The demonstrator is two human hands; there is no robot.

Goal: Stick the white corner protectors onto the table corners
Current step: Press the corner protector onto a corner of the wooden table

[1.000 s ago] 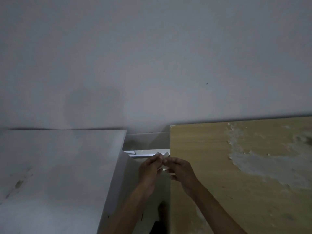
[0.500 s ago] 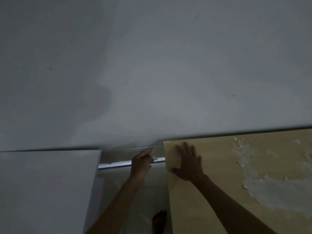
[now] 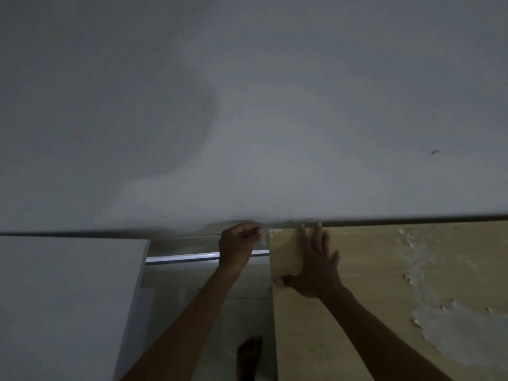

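Observation:
A wooden table [image 3: 371, 270] with a worn, peeled top fills the lower right; its far left corner meets the grey wall. My left hand [image 3: 238, 247] reaches into the gap beside that corner, fingers closed on a small white corner protector [image 3: 263, 234], which sits right at the corner's edge. My right hand [image 3: 313, 262] lies flat on the tabletop just behind the corner, fingers spread toward the wall and thumb hooked over the table's left edge. The scene is dim and the protector is partly hidden by my fingers.
A white cabinet or table [image 3: 68, 298] stands at lower left, separated from the wooden table by a narrow gap. A pale metal rail [image 3: 181, 258] crosses the gap. The wall [image 3: 247, 105] rises directly behind both. A foot [image 3: 248, 353] shows on the floor in the gap.
Both hands held the protector together in the gap a second ago. The right hand moved onto the tabletop and flattened; the left hand carried the protector up to the far corner.

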